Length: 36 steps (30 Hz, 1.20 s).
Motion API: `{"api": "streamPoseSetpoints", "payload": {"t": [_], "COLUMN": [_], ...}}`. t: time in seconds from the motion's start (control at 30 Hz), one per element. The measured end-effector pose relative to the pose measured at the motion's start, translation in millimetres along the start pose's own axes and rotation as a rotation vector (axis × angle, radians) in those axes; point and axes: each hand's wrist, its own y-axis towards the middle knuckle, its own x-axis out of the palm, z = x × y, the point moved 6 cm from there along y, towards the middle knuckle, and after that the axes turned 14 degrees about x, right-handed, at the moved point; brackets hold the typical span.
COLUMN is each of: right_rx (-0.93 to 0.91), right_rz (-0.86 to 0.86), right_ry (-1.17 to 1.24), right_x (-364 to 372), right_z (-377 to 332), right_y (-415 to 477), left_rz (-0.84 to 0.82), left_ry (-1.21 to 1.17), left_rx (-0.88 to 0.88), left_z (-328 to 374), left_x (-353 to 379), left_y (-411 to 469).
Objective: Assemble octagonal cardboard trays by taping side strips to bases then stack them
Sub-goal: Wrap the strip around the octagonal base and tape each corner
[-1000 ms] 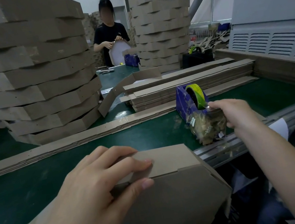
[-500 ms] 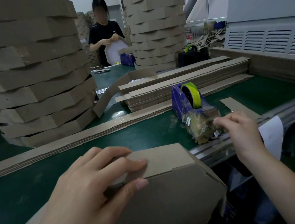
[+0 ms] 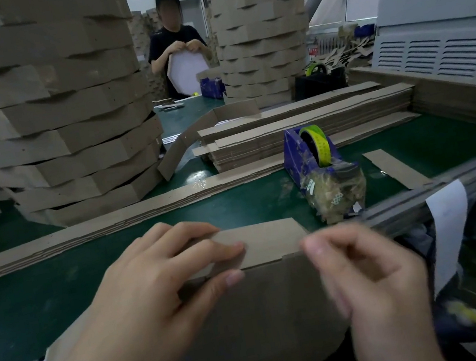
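A partly built cardboard tray (image 3: 253,319) leans on the near table edge, its brown base facing me. My left hand (image 3: 154,289) grips the tray at its top edge, fingers lying over the folded side strip (image 3: 272,240) and thumb under it on the base. My right hand (image 3: 372,277) is blurred, just right of that strip, thumb and forefinger pinched on a faint piece of clear tape. The blue tape dispenser (image 3: 319,163) with its yellow-green roll stands on the green table behind my right hand.
Tall stacks of finished trays (image 3: 62,115) rise at the left and another stack (image 3: 262,34) at the back. Flat side strips (image 3: 300,129) are piled mid-table, a long row of strips (image 3: 82,234) lies in front. A grey machine (image 3: 440,20) stands at the right. A person (image 3: 176,42) works opposite.
My right hand has left the tape dispenser and come back and left to the tray's top edge. My left hand keeps its hold on the tray.
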Motion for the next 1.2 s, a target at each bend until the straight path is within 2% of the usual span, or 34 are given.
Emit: {"api": "streamPoseSetpoints", "payload": {"t": [0.13,0.23,0.4,0.53,0.67,0.8,0.9,1.0,1.2], "right_rx": [0.372,0.537,0.616,0.647,0.637,0.594,0.593,0.597,0.591], "right_rz": [-0.126,-0.101,-0.038,-0.059,-0.102,-0.172,-0.221,-0.278,-0.312], "right_ry": [0.240,0.239,0.277,0.271,0.228,0.152,0.127,0.120,0.055], "right_x": [31,38,39,40,39,38,37,40,36], "right_z": [28,36,36,37,39,41,45,47,44], "right_y": [-17,-17,-19,-19,-19,-19,-19,-20,-13], "left_rz": [0.002,0.001,-0.011,-0.015,-0.122,-0.197,-0.122,-0.012,0.051], "left_ry": [-0.003,-0.008,-0.025,-0.058,-0.004,-0.013,-0.004,0.121,0.130], "left_rx": [-0.004,0.000,0.023,0.023,0.069,0.024,-0.010,-0.026,-0.025], "left_z": [-1,0,0,2,5,4,10,19,19], "left_x": [0,0,0,-3,-3,-5,-5,-4,-1], "left_y": [-2,-4,-5,-4,-1,1,9,20,22]}}
